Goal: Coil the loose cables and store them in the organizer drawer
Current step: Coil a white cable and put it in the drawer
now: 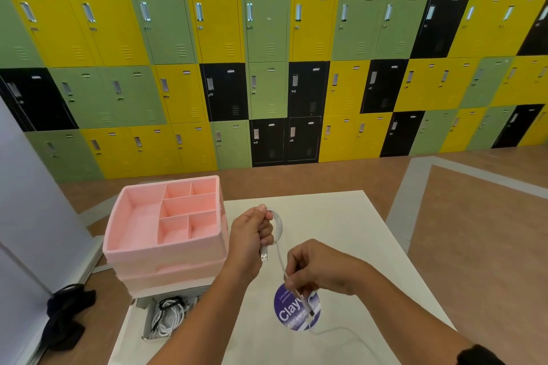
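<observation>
White cable (278, 227) is mid-coil above the table (370, 231), just right of the pink organizer (166, 258), held off the surface between both hands.

1. Left hand (250, 234): clenched round the gathered loops, thumb on top. The fist acts as the former, so the loops hang in a narrow oval. The USB plug (264, 255) projects below the fist, which keeps the end from unwinding.
2. Right hand (317, 267): fingertips pinch the free run of cable below the coil, probably to keep it taut for the next turn. The tail drops over a round purple sticker (284, 315) and trails onto the table.

Materials: the cable is thin, round, smooth-jacketed and limp. The organizer is matt moulded plastic with rounded rims and an open top tray split into rectangular compartments. At its base an open drawer (147, 320) holds a loose bundle of black and white stored cables (167, 317); judged from this, the held coil goes there next
</observation>
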### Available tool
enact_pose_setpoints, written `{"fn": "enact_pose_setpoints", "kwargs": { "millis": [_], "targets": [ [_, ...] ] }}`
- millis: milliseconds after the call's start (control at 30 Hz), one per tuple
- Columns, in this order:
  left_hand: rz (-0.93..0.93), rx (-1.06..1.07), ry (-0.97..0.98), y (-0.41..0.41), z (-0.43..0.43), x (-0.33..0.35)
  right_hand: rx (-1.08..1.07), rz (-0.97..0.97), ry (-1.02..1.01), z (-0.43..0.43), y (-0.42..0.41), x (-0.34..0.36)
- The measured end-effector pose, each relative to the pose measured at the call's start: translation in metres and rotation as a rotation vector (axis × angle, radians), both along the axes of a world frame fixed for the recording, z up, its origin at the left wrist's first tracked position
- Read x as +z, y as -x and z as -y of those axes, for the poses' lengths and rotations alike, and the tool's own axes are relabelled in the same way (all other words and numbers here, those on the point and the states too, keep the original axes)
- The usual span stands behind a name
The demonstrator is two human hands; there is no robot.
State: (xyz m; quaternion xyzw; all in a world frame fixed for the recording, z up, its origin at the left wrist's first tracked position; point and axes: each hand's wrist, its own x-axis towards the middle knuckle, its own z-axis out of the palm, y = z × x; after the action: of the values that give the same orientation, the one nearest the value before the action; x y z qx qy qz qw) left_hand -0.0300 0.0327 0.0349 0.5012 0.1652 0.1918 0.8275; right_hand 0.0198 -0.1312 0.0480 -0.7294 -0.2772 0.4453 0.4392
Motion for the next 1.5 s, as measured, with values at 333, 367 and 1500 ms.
{"fn": "enact_pose_setpoints", "kwargs": {
  "millis": [333, 367, 1500],
  "targets": [
    [-0.019, 0.038, 0.213, -0.006, 0.006, 0.000, 0.052, 0.201, 0.124, -0.009, 0.003, 0.005],
    [-0.020, 0.038, 0.235, -0.006, 0.007, -0.001, 0.050, 0.214, 0.137, -0.008, 0.002, 0.005],
    [-0.025, -0.051, 0.571, -0.009, 0.004, -0.001, -0.954, -0.205, -0.696, -0.018, 0.002, -0.010]
  ]
}}
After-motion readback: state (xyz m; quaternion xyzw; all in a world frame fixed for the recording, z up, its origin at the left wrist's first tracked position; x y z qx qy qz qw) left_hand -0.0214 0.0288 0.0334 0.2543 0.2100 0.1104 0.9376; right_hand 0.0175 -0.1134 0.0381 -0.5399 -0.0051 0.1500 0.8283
